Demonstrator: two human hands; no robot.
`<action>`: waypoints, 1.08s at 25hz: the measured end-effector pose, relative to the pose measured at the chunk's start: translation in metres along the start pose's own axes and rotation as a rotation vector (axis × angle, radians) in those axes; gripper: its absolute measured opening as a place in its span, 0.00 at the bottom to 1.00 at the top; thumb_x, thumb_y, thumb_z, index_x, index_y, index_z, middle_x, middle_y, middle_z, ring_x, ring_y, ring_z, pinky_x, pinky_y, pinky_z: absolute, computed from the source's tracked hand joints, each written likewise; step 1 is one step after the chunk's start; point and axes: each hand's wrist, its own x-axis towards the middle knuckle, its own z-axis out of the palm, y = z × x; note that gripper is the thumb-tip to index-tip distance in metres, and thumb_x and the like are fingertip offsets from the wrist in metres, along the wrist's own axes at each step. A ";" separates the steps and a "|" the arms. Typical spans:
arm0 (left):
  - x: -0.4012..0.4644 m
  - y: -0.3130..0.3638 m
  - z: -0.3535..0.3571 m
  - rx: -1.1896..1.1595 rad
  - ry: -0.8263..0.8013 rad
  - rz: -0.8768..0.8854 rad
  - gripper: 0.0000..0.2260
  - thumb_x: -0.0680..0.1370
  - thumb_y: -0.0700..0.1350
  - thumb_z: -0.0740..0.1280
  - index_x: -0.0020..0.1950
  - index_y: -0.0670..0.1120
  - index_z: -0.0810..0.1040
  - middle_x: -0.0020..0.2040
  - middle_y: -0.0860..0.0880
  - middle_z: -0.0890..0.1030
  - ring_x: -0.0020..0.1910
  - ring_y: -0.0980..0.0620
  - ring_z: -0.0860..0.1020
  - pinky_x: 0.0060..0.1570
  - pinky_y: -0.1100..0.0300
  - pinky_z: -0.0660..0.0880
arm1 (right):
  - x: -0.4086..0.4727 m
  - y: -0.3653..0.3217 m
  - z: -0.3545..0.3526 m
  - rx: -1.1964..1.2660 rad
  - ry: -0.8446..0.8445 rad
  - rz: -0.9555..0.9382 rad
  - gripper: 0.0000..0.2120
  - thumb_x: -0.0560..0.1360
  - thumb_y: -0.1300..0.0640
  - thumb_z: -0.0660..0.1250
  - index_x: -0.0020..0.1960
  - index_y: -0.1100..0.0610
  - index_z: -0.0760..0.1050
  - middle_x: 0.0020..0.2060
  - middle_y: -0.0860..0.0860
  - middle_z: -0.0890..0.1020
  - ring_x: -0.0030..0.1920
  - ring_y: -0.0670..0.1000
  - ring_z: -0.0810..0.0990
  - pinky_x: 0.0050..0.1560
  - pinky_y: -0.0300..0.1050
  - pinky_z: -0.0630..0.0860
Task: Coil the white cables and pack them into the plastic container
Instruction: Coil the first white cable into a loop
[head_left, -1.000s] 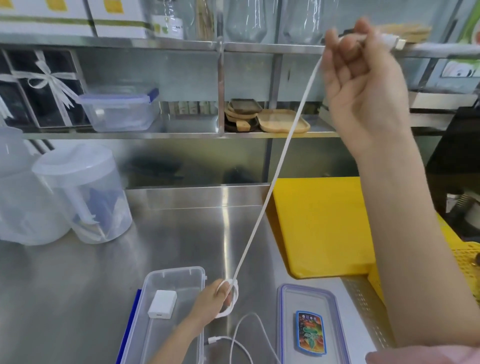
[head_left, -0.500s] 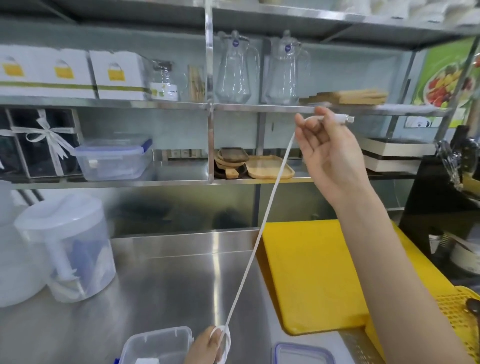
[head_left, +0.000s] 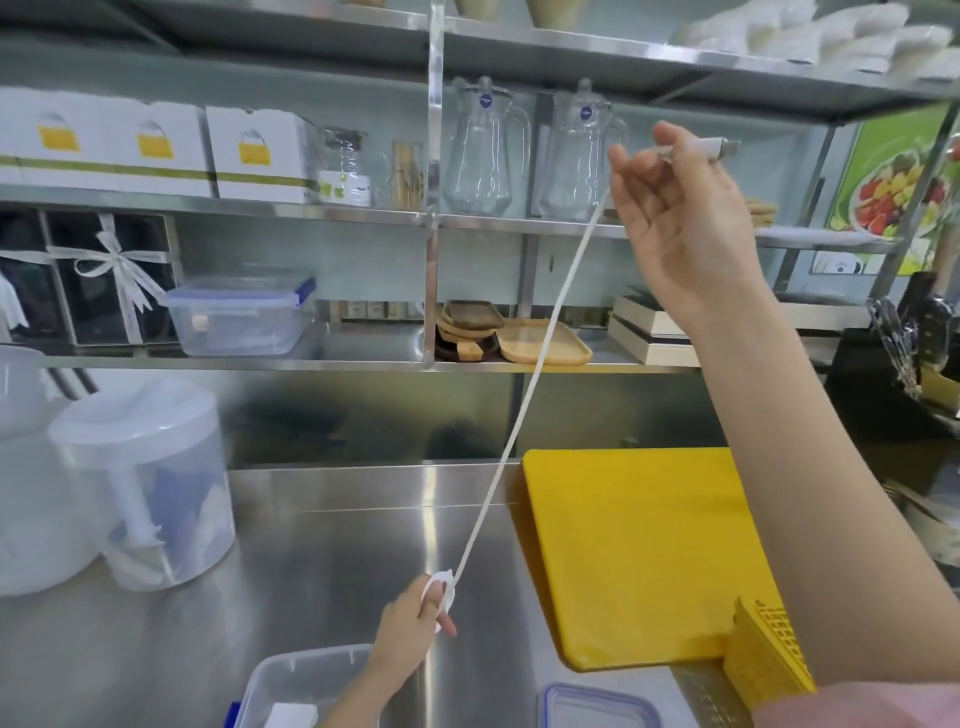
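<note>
We have the white cable stretched taut across the middle of the scene, running from low and near up to high on the right. Our left hand sits low over the steel counter, pinching a small coil of the cable already wound round its fingers. Our right hand is raised in front of the shelf, gripping the cable just behind its plug, which sticks out to the right past the fingertips.

The cable looks light, thin and flat, soft enough to bend into tight loops yet springy, so we judge the coil will want to open unless the left fingers keep pinching it. The smooth jacket may slide through a loose grip; holding near the stiff plug gives the surest purchase, and tension should stay gentle there.

The clear plastic container stands open at the near edge, just left of our left forearm, with a white block inside.
</note>
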 end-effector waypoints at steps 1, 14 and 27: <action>0.000 0.003 -0.002 -0.007 0.001 -0.007 0.12 0.81 0.44 0.52 0.54 0.52 0.74 0.26 0.55 0.78 0.40 0.55 0.75 0.41 0.68 0.67 | -0.002 -0.001 0.001 -0.012 -0.013 0.007 0.08 0.80 0.59 0.54 0.49 0.57 0.72 0.30 0.48 0.81 0.45 0.49 0.82 0.50 0.39 0.78; -0.007 0.058 -0.036 -0.262 0.077 0.028 0.15 0.81 0.45 0.53 0.37 0.49 0.72 0.32 0.49 0.74 0.30 0.53 0.72 0.32 0.64 0.69 | -0.173 0.161 -0.046 -1.204 -0.527 0.513 0.07 0.81 0.52 0.48 0.46 0.51 0.62 0.39 0.52 0.79 0.37 0.50 0.77 0.41 0.49 0.75; -0.033 0.064 -0.051 -0.352 -0.360 0.035 0.24 0.80 0.55 0.51 0.29 0.51 0.75 0.17 0.53 0.66 0.19 0.56 0.62 0.25 0.65 0.61 | -0.164 0.166 -0.049 -1.163 -0.374 0.351 0.06 0.80 0.56 0.52 0.47 0.53 0.66 0.34 0.51 0.78 0.35 0.52 0.78 0.37 0.48 0.74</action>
